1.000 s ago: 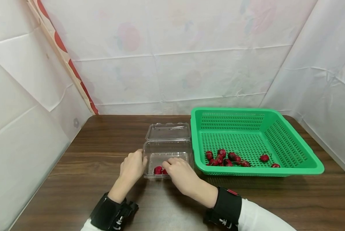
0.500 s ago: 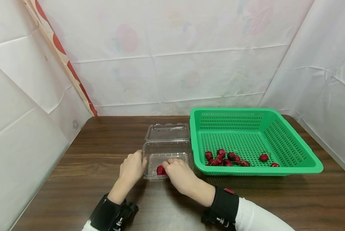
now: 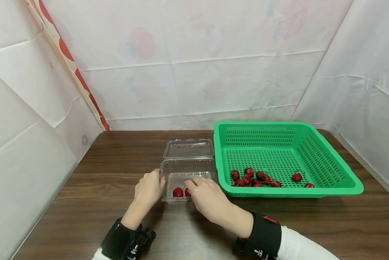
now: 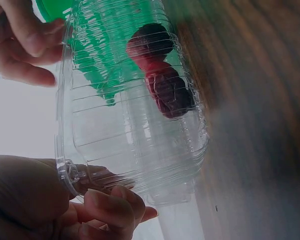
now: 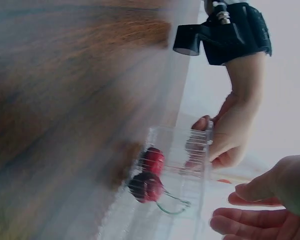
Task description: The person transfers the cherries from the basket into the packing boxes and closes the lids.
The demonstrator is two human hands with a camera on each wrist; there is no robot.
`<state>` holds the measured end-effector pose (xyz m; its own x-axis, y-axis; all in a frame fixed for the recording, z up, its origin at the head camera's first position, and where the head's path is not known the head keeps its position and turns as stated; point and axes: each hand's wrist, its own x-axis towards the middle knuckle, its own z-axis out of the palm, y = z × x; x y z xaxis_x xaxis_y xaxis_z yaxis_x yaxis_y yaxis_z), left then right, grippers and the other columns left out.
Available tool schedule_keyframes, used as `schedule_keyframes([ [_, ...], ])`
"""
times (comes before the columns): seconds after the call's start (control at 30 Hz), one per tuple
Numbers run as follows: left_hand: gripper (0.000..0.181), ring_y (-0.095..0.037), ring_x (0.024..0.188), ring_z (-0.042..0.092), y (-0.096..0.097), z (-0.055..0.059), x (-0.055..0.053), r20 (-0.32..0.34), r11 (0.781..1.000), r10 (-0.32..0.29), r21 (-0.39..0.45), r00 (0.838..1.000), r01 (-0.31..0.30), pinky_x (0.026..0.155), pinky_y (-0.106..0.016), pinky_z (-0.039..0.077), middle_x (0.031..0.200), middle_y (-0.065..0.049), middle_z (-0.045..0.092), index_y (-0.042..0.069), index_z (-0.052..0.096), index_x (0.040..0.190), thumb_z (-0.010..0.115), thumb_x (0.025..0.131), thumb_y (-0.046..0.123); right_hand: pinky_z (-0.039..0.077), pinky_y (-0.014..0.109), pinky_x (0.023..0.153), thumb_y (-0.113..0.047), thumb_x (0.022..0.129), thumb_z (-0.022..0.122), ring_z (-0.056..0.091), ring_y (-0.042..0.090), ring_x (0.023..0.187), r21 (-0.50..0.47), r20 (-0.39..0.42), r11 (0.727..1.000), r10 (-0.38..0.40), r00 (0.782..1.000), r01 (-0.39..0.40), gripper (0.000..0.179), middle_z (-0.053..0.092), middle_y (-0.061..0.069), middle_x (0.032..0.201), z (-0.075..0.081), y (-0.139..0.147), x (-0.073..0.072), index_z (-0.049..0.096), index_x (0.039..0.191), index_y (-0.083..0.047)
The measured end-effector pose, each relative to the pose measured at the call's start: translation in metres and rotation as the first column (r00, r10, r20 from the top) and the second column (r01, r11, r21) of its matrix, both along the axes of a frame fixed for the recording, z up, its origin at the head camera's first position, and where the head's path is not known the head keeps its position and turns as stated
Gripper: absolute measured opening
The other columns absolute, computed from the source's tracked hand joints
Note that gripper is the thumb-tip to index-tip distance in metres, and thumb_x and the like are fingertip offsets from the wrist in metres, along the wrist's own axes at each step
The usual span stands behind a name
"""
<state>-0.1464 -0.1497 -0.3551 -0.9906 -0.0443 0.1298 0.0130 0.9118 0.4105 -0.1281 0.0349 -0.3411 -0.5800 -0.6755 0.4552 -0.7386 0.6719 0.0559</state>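
My left hand (image 3: pixel 149 187) grips the left side wall of a clear plastic clamshell container (image 3: pixel 189 166), the thumb inside and the fingers curled outside, as the left wrist view shows. Two dark red cherries lie in the front of the container: a left cherry (image 3: pixel 178 192) and a right cherry (image 3: pixel 188 192) partly hidden by my right hand (image 3: pixel 209 198). In the right wrist view, one cherry (image 5: pixel 146 187) has a green stem. My right hand hovers over the container's near right part with loosely bent fingers (image 5: pixel 254 220), apart from the cherries and holding nothing.
A green perforated basket (image 3: pixel 289 192) stands right against the container, with several cherries (image 3: pixel 246 178) mostly at its front left. The container's lid (image 3: pixel 189 148) lies folded back. White sheeting (image 3: pixel 188 90) hangs behind the brown wooden table (image 3: pixel 116 173).
Half a second ago the cherries sat closer to the right hand's fingers. Now they lie side by side further left, and the right hand has let go and drawn slightly right. The left hand stays put.
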Motion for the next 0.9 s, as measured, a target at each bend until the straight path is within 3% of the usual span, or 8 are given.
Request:
schedule_keyframes([
  [0.27,0.030,-0.015,0.041,0.038,-0.001,0.000,0.001,-0.016,1.000,-0.008,-0.004,1.000,0.008,0.036,-0.027,0.028,0.058,-0.010,0.053,-0.009,0.057,0.109,0.054,0.085,0.010,0.043,0.026,0.062,-0.009,0.078,0.065,0.057,0.013,0.077,-0.152,-0.002,0.985,0.076,0.997,-0.076,0.014,0.061,0.000,0.082,0.015,0.020,0.007,0.064,0.092,-0.007],
  [0.47,0.031,-0.014,0.040,0.037,0.000,-0.001,0.000,-0.020,1.000,-0.008,0.000,1.000,0.008,0.035,-0.027,0.027,0.056,-0.008,0.050,-0.009,0.057,0.109,0.054,0.085,0.010,0.044,0.026,0.065,-0.004,0.074,0.067,0.055,0.013,0.072,-0.225,-0.029,0.967,0.115,0.993,-0.118,0.012,0.058,0.000,0.078,0.025,0.032,0.010,0.061,0.085,-0.005],
  [0.73,0.030,-0.015,0.041,0.038,0.000,-0.001,0.000,-0.026,1.000,-0.004,0.002,1.000,0.004,0.035,-0.027,0.027,0.055,-0.008,0.049,-0.009,0.058,0.108,0.055,0.084,0.010,0.042,0.022,0.057,-0.005,0.076,0.066,0.050,0.010,0.063,-0.289,-0.020,0.953,0.086,0.996,-0.088,0.006,0.054,-0.003,0.070,0.033,0.048,0.003,0.061,0.080,-0.006],
  [0.9,0.029,-0.017,0.043,0.040,0.000,0.000,0.000,-0.034,1.000,-0.002,-0.003,0.999,0.002,0.036,-0.029,0.029,0.059,-0.010,0.053,-0.008,0.058,0.107,0.055,0.084,0.010,0.042,0.022,0.054,-0.005,0.075,0.067,0.052,0.010,0.062,-0.288,-0.004,0.957,0.028,1.000,-0.028,0.008,0.057,-0.002,0.072,0.039,0.059,-0.007,0.060,0.080,-0.006],
])
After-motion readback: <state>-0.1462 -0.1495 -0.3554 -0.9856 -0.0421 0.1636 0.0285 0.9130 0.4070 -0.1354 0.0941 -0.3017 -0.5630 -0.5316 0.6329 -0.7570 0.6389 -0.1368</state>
